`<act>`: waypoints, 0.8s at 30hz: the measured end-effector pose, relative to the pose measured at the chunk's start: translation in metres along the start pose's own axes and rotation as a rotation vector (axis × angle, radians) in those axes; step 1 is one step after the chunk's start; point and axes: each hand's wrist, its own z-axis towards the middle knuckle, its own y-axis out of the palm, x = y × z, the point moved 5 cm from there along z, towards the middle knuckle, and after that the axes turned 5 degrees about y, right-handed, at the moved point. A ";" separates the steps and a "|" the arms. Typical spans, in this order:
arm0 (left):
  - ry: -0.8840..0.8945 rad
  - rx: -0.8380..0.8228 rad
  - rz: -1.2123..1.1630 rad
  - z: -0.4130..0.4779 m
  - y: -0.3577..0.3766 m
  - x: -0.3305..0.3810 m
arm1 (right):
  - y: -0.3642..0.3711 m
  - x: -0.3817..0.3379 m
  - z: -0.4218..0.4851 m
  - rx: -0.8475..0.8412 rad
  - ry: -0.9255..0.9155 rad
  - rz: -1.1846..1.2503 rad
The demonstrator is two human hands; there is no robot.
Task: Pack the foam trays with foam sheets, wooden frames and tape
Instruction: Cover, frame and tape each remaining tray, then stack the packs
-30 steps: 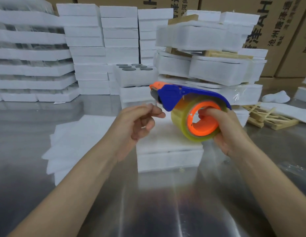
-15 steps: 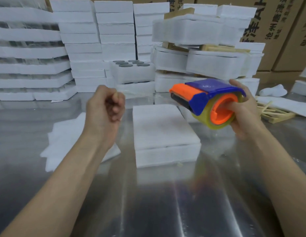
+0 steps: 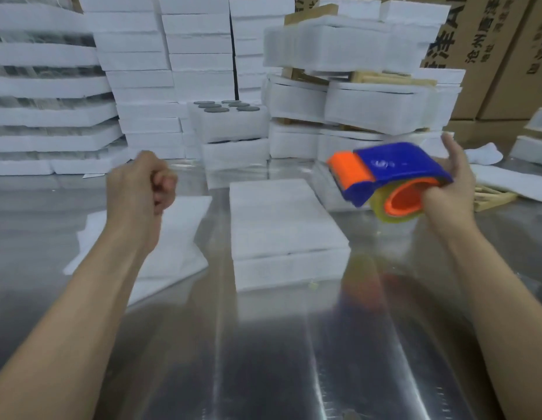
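Note:
My right hand grips a blue and orange tape dispenser through the core of its clear tape roll, in the air to the right of a closed white foam tray at the table's middle. My left hand is raised left of the tray, fingers curled with the thumb pressed on them in a pinch. The clear tape strand between hand and dispenser is too faint to make out. Loose foam sheets lie under my left forearm. Wooden frames lie at the right.
The metal table reflects light. Stacks of white foam trays line the back, wrapped packs with wooden frames at back right. A foam tray holding dark discs stands behind the middle. Cardboard boxes rise beyond.
My left hand left the dispenser's mouth and drew away to the left, still pinched. My right hand carried the dispenser up and to the right, uncovering the closed tray.

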 end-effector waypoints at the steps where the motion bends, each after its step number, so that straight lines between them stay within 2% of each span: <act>1: 0.021 0.007 0.074 0.000 -0.004 -0.001 | -0.007 0.004 -0.001 0.036 0.004 -0.012; 3: 0.022 0.009 0.127 0.002 -0.007 -0.005 | -0.010 0.008 0.000 0.069 -0.010 -0.012; 8: -0.096 -0.045 0.058 0.007 -0.011 -0.010 | 0.003 0.010 0.004 0.059 -0.044 -0.059; 13: -0.095 -0.102 0.258 0.005 -0.007 -0.019 | 0.005 0.021 0.012 0.053 -0.044 -0.088; 16: -0.073 -0.108 0.424 0.009 -0.010 -0.026 | 0.001 0.024 0.018 0.056 -0.037 -0.110; 20: -0.016 -0.110 0.781 0.004 -0.013 -0.033 | 0.001 0.028 0.019 0.033 -0.015 -0.140; 24: 0.026 -0.197 1.119 -0.007 -0.005 -0.044 | 0.002 0.038 0.016 -0.017 0.044 -0.164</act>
